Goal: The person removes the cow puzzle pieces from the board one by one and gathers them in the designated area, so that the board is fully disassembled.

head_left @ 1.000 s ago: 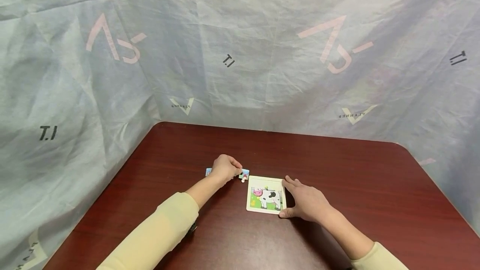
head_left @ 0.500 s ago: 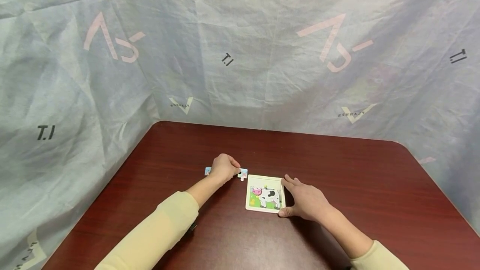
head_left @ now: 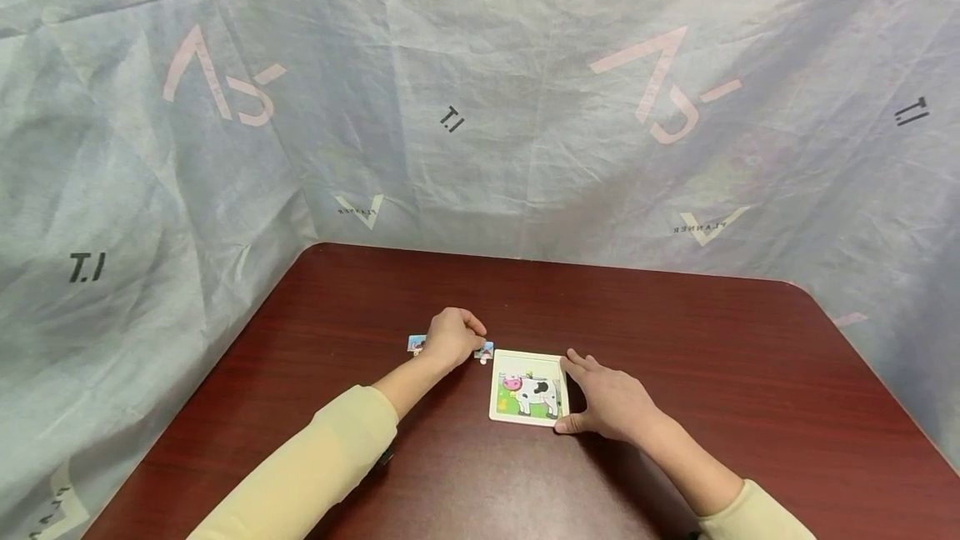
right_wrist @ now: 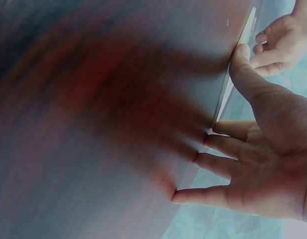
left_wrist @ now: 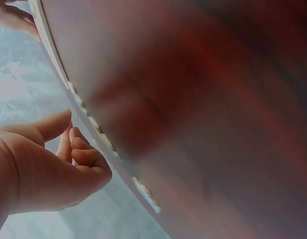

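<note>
On the table a jigsaw puzzle tray (head_left: 492, 390) with a pale rim holds a partly filled cow picture (head_left: 534, 394); its top strip is plain. My right hand (head_left: 611, 398) spans the tray's right side, thumb at the near corner and fingertips at the far one, fingers straight in the right wrist view. My left hand (head_left: 452, 338) hovers left of the tray over loose puzzle pieces, fingers loosely bent. Nothing shows between thumb and fingers in the left wrist view. One piece (head_left: 484, 351) lies by its fingertips, another piece (head_left: 416, 343) shows left of the wrist.
The dark red-brown table (head_left: 637, 323) extends around the tray on all sides. A grey printed cloth (head_left: 487, 148) hangs behind it and along the left. Between the two visible pieces, the left hand blocks the head view of the table.
The left hand has shifted slightly rightward relative to the pieces, showing more of the left piece and less of the right one. The right hand and tray keep their places together.
</note>
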`<control>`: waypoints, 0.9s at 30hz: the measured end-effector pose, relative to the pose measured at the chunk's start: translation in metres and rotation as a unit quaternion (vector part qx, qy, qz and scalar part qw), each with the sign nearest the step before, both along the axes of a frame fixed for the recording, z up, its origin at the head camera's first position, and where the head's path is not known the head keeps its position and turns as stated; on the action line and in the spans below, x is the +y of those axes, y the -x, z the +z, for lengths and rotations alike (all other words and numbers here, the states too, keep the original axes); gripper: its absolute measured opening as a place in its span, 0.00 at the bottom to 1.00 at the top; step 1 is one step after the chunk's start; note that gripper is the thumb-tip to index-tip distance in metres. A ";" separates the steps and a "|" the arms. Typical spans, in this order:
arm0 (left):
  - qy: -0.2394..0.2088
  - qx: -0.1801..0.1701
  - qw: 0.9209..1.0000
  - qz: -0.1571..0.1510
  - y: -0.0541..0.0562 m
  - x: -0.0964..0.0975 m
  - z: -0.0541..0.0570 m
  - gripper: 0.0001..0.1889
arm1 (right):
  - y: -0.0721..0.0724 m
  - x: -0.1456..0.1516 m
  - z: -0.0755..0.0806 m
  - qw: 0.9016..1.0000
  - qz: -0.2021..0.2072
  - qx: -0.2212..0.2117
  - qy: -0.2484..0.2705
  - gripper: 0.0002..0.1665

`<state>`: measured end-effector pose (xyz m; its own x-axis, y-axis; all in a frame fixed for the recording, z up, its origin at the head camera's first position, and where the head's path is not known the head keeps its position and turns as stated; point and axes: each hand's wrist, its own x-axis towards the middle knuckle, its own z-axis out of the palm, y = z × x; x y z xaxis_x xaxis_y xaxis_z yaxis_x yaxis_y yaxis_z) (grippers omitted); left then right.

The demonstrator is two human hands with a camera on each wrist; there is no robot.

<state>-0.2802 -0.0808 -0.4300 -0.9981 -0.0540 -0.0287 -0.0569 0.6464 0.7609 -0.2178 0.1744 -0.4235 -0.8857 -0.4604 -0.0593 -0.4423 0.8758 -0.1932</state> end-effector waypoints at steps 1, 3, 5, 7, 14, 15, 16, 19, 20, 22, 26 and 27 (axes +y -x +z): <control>-0.005 0.001 1.000 -0.005 -0.001 0.002 0.001 0.03 | 0.000 0.000 0.000 1.000 0.000 0.000 -0.001 0.61; -0.018 0.002 1.000 -0.016 -0.004 0.006 0.003 0.03 | 0.000 0.000 0.000 1.000 -0.001 -0.001 -0.001 0.62; -0.042 -0.003 0.999 -0.024 -0.006 0.009 0.005 0.04 | 0.001 0.000 0.000 1.000 -0.001 -0.001 -0.002 0.62; -0.072 -0.011 0.997 -0.032 -0.009 0.010 0.006 0.04 | 0.002 -0.001 -0.001 1.000 0.001 0.001 -0.003 0.61; -0.139 -0.054 0.987 -0.058 -0.015 0.013 0.005 0.03 | 0.002 -0.002 -0.003 1.000 -0.001 0.003 0.000 0.62; -0.145 -0.062 0.986 -0.059 -0.016 0.013 0.005 0.03 | 0.001 -0.001 -0.003 1.000 -0.001 0.003 0.001 0.62; -0.149 -0.070 0.985 -0.060 -0.016 0.013 0.004 0.03 | 0.001 -0.001 -0.003 1.000 -0.001 0.003 0.002 0.62; -0.158 -0.085 0.982 -0.059 -0.017 0.013 0.003 0.04 | 0.000 0.000 -0.003 1.000 -0.001 0.005 0.002 0.62; -0.161 -0.089 0.981 -0.058 -0.017 0.013 0.003 0.04 | 0.000 0.000 -0.003 1.000 -0.001 0.006 0.002 0.62; -0.162 -0.089 0.981 -0.057 -0.017 0.013 0.002 0.04 | 0.000 0.000 -0.003 1.000 0.000 0.007 0.004 0.61; -0.161 -0.095 0.981 -0.057 -0.018 0.011 0.002 0.05 | 0.001 -0.002 -0.003 1.000 -0.002 0.006 0.007 0.61; -0.160 -0.097 0.981 -0.057 -0.019 0.011 0.001 0.06 | 0.002 -0.002 -0.003 1.000 -0.002 0.005 0.007 0.61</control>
